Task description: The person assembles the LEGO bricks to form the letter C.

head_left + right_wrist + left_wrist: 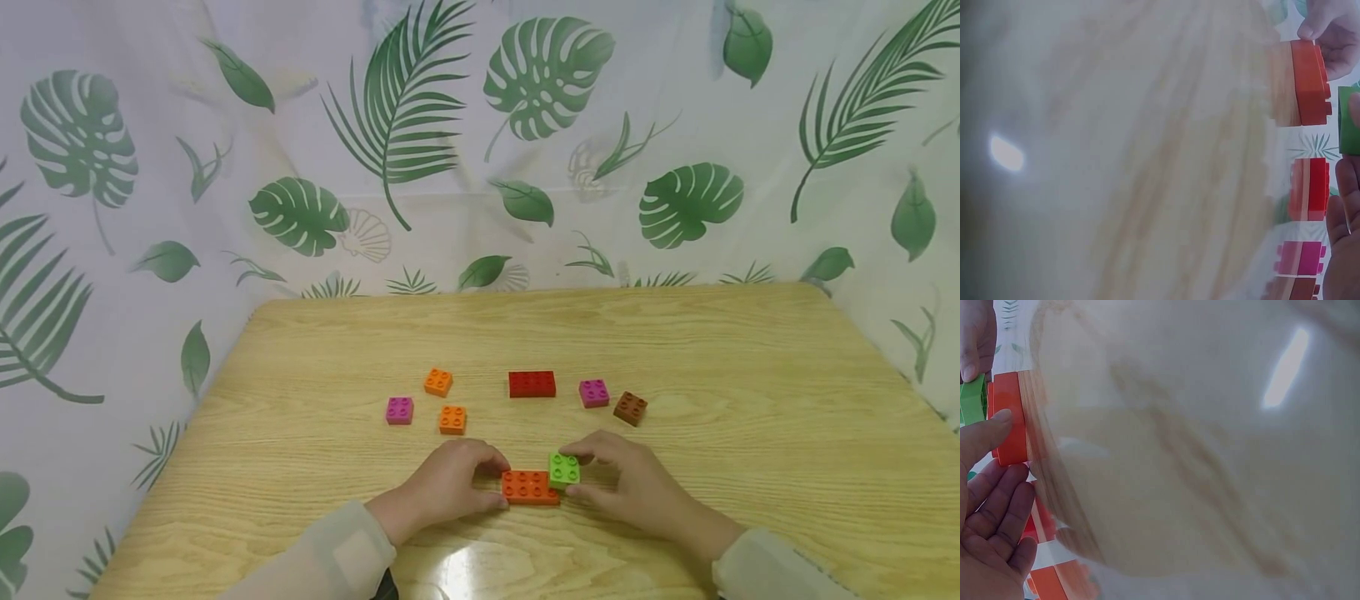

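Note:
My left hand [459, 482] pinches the left end of a long orange-red toy building brick [525, 488] that lies on the table. A small lime green brick [564, 470] is pinched between thumb and fingers of my right hand [632, 483]. From the head view it covers the right end of the orange-red brick. In the right wrist view a gap shows between the green brick [1349, 122] and the orange-red brick [1311, 81]. The left wrist view shows the left thumb on the orange-red brick's [1013, 437] side.
Beyond the hands lie a dark red long brick [532, 384], two orange bricks [452, 420], a magenta brick [399, 411] at left, another magenta brick [594, 392] and a brown brick [631, 408] at right. A leaf-patterned cloth [450, 225] hangs behind the wooden table [750, 375].

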The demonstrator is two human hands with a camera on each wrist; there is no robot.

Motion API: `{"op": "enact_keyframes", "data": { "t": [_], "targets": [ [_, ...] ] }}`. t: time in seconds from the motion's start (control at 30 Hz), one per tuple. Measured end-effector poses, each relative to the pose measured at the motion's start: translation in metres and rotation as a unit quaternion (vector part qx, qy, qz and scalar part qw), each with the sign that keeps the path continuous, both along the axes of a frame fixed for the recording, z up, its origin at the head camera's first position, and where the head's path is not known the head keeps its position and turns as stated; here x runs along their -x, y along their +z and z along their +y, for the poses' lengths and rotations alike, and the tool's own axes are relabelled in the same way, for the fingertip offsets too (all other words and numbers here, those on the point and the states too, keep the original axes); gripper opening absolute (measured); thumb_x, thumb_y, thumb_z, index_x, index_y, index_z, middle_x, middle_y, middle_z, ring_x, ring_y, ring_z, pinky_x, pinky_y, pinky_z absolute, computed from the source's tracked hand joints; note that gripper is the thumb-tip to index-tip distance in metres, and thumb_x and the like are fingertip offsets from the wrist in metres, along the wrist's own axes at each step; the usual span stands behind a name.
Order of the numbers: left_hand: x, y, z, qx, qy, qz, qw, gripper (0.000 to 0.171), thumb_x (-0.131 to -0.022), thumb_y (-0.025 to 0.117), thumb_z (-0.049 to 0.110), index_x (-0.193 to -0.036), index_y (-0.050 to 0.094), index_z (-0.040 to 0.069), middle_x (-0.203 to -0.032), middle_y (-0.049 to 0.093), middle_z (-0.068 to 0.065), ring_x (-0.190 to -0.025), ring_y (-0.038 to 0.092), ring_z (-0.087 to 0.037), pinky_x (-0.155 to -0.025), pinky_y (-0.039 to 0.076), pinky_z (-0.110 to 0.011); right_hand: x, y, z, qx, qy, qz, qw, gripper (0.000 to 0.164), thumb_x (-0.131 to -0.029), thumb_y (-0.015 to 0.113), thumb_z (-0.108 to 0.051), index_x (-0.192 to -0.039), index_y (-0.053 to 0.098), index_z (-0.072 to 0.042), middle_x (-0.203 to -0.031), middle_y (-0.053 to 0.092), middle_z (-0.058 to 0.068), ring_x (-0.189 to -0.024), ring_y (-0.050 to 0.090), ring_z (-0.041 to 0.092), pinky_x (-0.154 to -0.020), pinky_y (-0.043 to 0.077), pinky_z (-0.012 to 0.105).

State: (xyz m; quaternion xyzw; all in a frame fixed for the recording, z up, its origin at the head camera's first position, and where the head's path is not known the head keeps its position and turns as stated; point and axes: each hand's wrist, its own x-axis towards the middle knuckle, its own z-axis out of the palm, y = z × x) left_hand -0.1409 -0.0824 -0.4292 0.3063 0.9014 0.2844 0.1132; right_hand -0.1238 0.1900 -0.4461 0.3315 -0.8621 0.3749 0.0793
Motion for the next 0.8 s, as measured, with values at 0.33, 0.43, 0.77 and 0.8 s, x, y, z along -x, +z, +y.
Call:
{"op": "enact_keyframes", "data": {
  "t": [0.33,0.43,0.77,0.8],
  "targets": [
    [-0.0024,0.0002,0.0004,-0.004,0.001,0.004,1.0000,0.034,-0.078,0.080,0.028,-0.105,0.070,0.011,-0.100,0.067,0.008,-0.095,0.059,-0.006,-0.089,0.045,-0.025,-0.0015,-0.0004,-0.0004,-0.006,0.036,-0.006,0.999,0.037,-0.081,0.077,-0.026,-0.115,0.066,-0.016,-0.104,0.062,-0.011,-0.090,0.059,0.008,-0.077,0.052,0.031],
    [-0.0030,0.0002,0.0005,-0.004,0.001,0.004,1.0000,0.034,-0.077,0.080,0.028,-0.105,0.070,0.011,-0.100,0.067,0.008,-0.095,0.059,-0.006,-0.089,0.045,-0.024,-0.0021,0.0014,-0.0015,-0.013,0.034,-0.011,0.999,0.036,-0.082,0.076,-0.027,-0.115,0.066,-0.017,-0.105,0.062,-0.010,-0.090,0.060,0.009,-0.078,0.052,0.032],
    [-0.0032,0.0006,0.0003,-0.003,0.000,0.011,0.9999,0.034,-0.078,0.080,0.029,-0.105,0.070,0.012,-0.101,0.067,0.007,-0.096,0.059,-0.007,-0.090,0.044,-0.026,-0.0030,0.0070,-0.0050,-0.047,0.011,-0.061,0.997,0.035,-0.080,0.078,-0.029,-0.113,0.069,-0.019,-0.100,0.059,-0.015,-0.089,0.057,0.005,-0.079,0.051,0.031],
    [-0.0031,0.0006,0.0003,-0.003,0.000,0.011,0.9999,0.033,-0.078,0.080,0.029,-0.105,0.070,0.012,-0.101,0.067,0.007,-0.096,0.059,-0.007,-0.090,0.044,-0.026,-0.0030,0.0082,-0.0055,-0.051,0.010,-0.065,0.997,0.035,-0.080,0.078,-0.030,-0.113,0.070,-0.019,-0.099,0.058,-0.015,-0.089,0.056,0.006,-0.079,0.051,0.030]
  ]
}}
